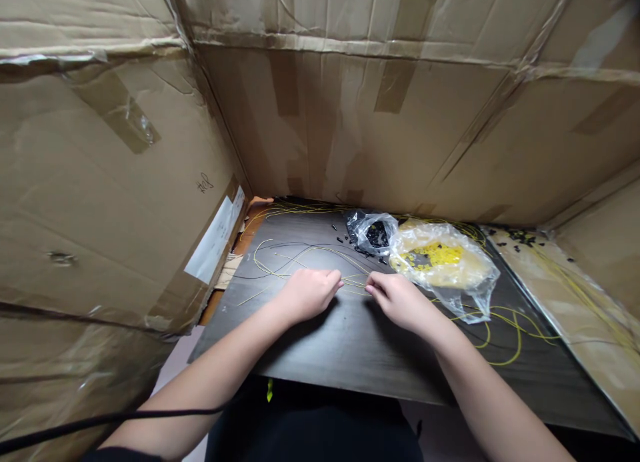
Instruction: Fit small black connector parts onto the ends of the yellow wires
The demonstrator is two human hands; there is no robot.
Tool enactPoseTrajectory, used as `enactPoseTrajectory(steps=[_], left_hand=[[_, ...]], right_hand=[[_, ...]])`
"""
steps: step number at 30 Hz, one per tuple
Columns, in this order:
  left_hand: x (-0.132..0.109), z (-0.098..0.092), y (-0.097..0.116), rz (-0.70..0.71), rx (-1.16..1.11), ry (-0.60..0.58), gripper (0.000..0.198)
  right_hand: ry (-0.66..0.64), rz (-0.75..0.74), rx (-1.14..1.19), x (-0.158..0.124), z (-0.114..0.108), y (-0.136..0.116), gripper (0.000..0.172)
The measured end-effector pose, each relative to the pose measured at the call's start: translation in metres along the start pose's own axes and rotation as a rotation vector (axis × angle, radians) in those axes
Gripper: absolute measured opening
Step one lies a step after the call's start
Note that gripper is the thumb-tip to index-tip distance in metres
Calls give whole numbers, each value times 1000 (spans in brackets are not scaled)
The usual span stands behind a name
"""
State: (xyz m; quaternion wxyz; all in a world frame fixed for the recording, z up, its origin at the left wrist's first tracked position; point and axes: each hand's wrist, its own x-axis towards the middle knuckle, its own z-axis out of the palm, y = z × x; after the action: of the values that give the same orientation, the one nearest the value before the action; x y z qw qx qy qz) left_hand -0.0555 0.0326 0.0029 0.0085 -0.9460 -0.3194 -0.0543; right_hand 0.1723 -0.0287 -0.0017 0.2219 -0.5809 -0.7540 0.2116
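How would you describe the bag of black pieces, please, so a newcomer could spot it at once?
On the dark table, look beyond the right hand toward the cardboard wall. There, the smaller clear bag, left of a bigger bag, holds black pieces, not yellow.

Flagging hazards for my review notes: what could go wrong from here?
The thin strands beyond the left hand cross one another and might tangle. The right hand is close to the clear bag of yellow pieces and could nudge it. Loose black pieces on the tabletop might get scattered.
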Motion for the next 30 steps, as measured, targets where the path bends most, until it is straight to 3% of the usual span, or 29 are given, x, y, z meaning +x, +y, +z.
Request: enactPoseTrajectory(steps=[3, 5, 7, 9, 11, 12, 13, 14, 15, 16, 18, 19, 21, 25, 30], left_hand=[[7, -1, 4, 43, -32, -4, 28], [12, -4, 4, 88, -74, 17, 29], [15, -9, 2, 110, -111, 122, 29], [12, -14, -1, 74, -108, 382, 28], [6, -15, 1, 21, -58, 744, 34], [3, -13, 3, 82, -38, 882, 29], [1, -10, 7, 226, -36, 917, 22], [0, -5, 12, 381, -57, 818, 19], [2, -1, 18, 451, -116, 671, 20], [6, 4, 23, 396, -219, 539, 24], [18, 11, 29, 93, -529, 377, 25], [24, 13, 31, -61, -679, 363, 25], [36, 15, 31, -201, -900, 344, 22], [41, 17, 28, -238, -1164, 352, 20], [30, 27, 25, -325, -1496, 286, 28]], right_hand=[[2, 18, 175, 1, 4, -4, 21], [-1, 31, 325, 4, 10, -6, 17], [40, 75, 497, 7, 17, -4, 17], [118, 144, 663, 9, 22, 3, 20], [200, 194, 763, 9, 25, 12, 24], [235, 208, 789, 9, 26, 16, 26], [267, 220, 823, 9, 27, 19, 28], [295, 229, 856, 8, 27, 21, 29], [315, 235, 888, 7, 29, 22, 30], [324, 236, 922, 6, 30, 21, 30], [314, 231, 991, 5, 34, 17, 31], [296, 228, 1035, 4, 36, 14, 31], [251, 222, 1133, 3, 40, 8, 30], [172, 207, 1199, 1, 45, 0, 28], [55, 186, 968, -3, 43, -4, 29]])
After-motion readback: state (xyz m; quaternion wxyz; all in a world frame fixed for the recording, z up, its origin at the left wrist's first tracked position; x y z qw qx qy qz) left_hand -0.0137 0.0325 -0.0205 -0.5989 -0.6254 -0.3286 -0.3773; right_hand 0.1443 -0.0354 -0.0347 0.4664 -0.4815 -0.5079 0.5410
